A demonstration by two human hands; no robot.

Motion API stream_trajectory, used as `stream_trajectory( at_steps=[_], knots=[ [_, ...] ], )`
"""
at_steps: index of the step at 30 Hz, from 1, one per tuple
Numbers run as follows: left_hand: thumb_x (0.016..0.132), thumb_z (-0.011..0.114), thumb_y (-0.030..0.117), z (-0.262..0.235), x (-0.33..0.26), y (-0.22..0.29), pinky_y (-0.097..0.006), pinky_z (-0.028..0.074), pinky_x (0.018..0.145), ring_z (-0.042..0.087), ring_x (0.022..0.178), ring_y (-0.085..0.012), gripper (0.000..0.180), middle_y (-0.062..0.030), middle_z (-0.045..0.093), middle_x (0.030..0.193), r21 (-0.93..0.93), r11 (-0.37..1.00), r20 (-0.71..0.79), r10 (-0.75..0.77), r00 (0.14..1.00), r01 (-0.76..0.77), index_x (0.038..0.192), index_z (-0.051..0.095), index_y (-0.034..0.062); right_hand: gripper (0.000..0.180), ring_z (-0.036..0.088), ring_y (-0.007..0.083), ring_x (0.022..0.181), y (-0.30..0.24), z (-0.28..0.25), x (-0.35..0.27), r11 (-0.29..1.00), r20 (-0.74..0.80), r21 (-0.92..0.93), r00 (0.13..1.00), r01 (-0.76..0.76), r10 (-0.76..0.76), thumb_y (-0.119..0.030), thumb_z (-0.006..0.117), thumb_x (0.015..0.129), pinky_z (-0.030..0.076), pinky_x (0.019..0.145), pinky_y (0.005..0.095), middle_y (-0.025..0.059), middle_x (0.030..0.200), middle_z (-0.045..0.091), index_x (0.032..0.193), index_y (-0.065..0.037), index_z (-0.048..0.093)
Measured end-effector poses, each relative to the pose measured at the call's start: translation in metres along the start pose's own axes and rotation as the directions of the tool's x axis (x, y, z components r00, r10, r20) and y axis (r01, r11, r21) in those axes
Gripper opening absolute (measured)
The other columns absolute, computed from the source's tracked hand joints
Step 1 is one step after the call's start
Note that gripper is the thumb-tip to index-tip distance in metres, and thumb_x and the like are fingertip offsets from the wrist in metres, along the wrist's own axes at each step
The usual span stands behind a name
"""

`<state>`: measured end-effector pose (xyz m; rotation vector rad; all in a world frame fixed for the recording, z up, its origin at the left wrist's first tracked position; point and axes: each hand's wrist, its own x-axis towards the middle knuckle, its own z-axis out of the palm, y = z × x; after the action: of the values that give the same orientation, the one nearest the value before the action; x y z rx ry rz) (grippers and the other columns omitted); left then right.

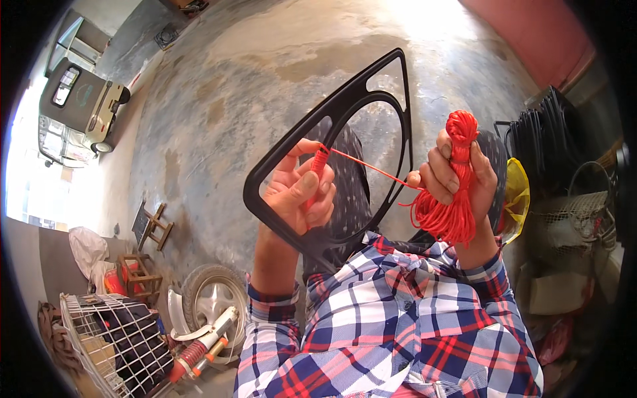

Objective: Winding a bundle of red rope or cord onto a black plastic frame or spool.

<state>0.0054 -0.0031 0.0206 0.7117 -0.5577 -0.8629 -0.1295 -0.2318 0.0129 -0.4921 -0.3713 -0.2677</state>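
Note:
A black frame [318, 104] with a curved inner bar rests upright against my lap. Around part of its inner bar runs a tight wrapping of red cord [319, 161]. My left hand [302, 189] is closed round this wrapped part, thumb and fingers pressing on it. From the wrapping's top, a single taut strand [371, 168] crosses the frame's opening to my right hand [441, 169]. That hand grips a tied bundle of red cord [461, 169], its loose loops hanging below the fingers.
Several black frames [551, 142] are stacked at the right, near a wire basket [574, 215] and a yellow bag [516, 199]. To the left lie a wheel [215, 298], a white wire crate [119, 338] and a small wooden stool [154, 225]. A three-wheeled vehicle [83, 99] stands outside.

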Motion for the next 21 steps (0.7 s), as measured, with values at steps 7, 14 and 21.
stream_trajectory(
  at_steps=[7,14,21],
  knots=[
    [0.097,0.057,0.018,-0.001,-0.004,0.006,-0.022,0.034,0.038,0.043,0.046,-0.0090,0.040,-0.0118,0.052,0.084,0.016,1.000,-0.113,-0.012,0.994,0.013,0.136,0.046,0.0130,0.039,0.040,0.0107,0.050,0.006,-0.003,-0.004,0.998,-0.146,-0.024,0.988,-0.060,0.056,-0.039,0.034,0.105,0.046,0.084,0.0381,-0.0009,0.063,0.043,0.109,-0.004,0.052],
    [0.097,0.057,0.016,-0.005,-0.005,0.001,-0.022,0.034,0.038,0.044,0.047,-0.0089,0.049,-0.0123,0.055,0.086,0.088,0.995,-0.122,0.061,0.991,-0.050,0.143,0.041,0.0104,0.041,0.037,0.0094,0.048,0.017,-0.002,-0.005,0.988,-0.142,-0.102,0.985,-0.117,0.102,-0.039,0.035,0.104,0.047,0.080,0.0358,-0.0021,0.061,0.041,0.107,-0.002,0.052],
    [0.097,0.058,0.016,-0.013,-0.006,-0.002,-0.022,0.034,0.037,0.045,0.047,-0.0102,0.047,-0.0147,0.059,0.090,0.009,1.000,-0.108,0.019,0.994,-0.018,0.140,0.045,0.0053,0.041,0.036,0.0098,0.048,0.015,-0.027,-0.003,0.993,-0.238,-0.030,0.965,-0.118,0.108,-0.032,0.032,0.106,0.051,0.083,0.0395,-0.0015,0.061,0.040,0.114,-0.001,0.056]
  ],
)
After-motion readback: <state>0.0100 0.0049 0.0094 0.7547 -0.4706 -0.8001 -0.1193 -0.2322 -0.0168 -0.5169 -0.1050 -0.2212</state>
